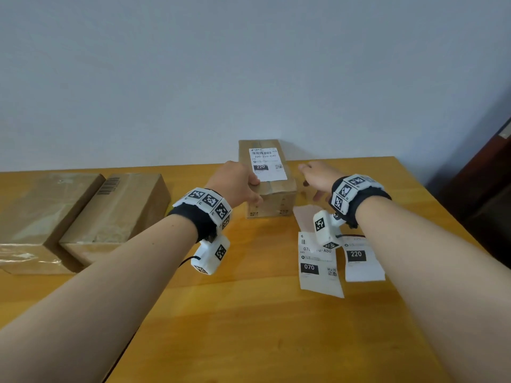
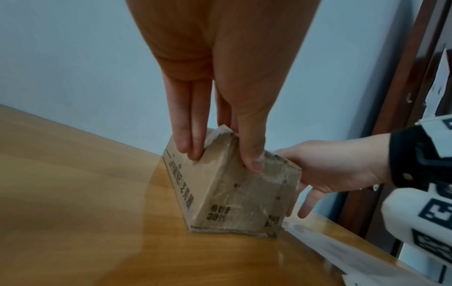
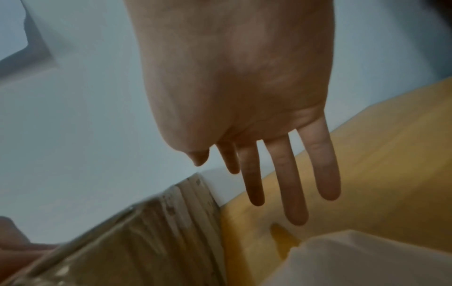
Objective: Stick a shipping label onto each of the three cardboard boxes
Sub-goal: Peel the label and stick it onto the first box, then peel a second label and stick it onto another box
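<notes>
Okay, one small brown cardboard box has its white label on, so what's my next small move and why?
Probably let go of the small labelled cardboard box, which the left hand grips at its near left corner, and bring the open right hand back to the loose white 070 label on the wooden table. The two larger brown cardboard boxes on the left show no such label.

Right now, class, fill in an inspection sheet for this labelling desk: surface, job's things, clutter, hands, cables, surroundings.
Surface: wooden table, glossy.
Job's things: labelled box by the wall, label on top; two unlabelled boxes at left; two loose labels lying at right.
Clutter: peeled backing paper beside the labelled box.
Hands: left hand grips the labelled box's near corner; right hand open at its right side, fingers straight.
Cables: short black leads at both wrist cameras.
Surroundings: plain pale wall; dark wooden furniture at right.
</notes>
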`<state>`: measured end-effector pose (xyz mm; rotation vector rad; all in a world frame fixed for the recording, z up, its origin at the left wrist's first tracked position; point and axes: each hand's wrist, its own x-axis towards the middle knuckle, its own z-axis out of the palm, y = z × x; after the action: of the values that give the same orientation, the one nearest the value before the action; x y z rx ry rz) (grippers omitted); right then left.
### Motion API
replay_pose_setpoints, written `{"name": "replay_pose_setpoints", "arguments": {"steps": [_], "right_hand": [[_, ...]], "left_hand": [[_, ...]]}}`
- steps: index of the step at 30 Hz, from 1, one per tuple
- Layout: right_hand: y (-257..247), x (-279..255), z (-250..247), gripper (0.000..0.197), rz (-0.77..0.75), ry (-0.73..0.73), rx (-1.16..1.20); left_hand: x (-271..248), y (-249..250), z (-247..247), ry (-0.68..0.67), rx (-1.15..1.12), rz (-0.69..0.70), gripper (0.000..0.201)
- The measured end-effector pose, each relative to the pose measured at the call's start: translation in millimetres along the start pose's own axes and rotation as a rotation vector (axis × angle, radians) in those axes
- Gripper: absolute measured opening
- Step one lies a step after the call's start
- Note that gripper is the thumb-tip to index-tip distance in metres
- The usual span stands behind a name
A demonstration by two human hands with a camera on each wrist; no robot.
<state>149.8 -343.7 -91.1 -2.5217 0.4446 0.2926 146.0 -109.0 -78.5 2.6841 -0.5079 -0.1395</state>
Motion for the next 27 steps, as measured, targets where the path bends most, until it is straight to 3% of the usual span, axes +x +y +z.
{"name": "replay_pose_setpoints", "arguments": {"steps": [6,11,13,16,18,20,22,24,27], "right_hand": [[29,-14,-2,0.036,0.027,-0.074,-0.187],[39,-31,-3,0.079,0.119,-0.113,-0.261],[41,-40,-1,0.082,0.14,-0.117,-0.247],[47,-51,2,0.081,0.151,-0.048,-0.112],[53,-56,-3,0.077,0.169,0.102,0.062],[57,-61,-15,0.072,0.191,0.308,0.287],[54,-71,-30,0.073,0.215,0.424,0.501],[47,-81,-41,0.08,0.222,0.387,0.593],[32,-96,-46,0.081,0.175,0.31,0.537]], "left_hand": [[1,9,7,0.01,0.031,0.044,0.053],[-10,13,11,-0.004,0.096,0.082,0.042],[-17,13,13,0.001,0.08,0.089,0.047],[-28,14,18,0.004,-0.012,0.067,0.067],[-37,16,18,0.025,-0.083,0.049,0.078],[-44,15,14,0.053,-0.119,0.022,0.078],[-50,12,9,0.068,-0.134,-0.011,0.076],[-54,6,3,0.06,-0.149,-0.05,0.073],[-64,-2,-8,0.078,-0.086,-0.107,0.064]]}}
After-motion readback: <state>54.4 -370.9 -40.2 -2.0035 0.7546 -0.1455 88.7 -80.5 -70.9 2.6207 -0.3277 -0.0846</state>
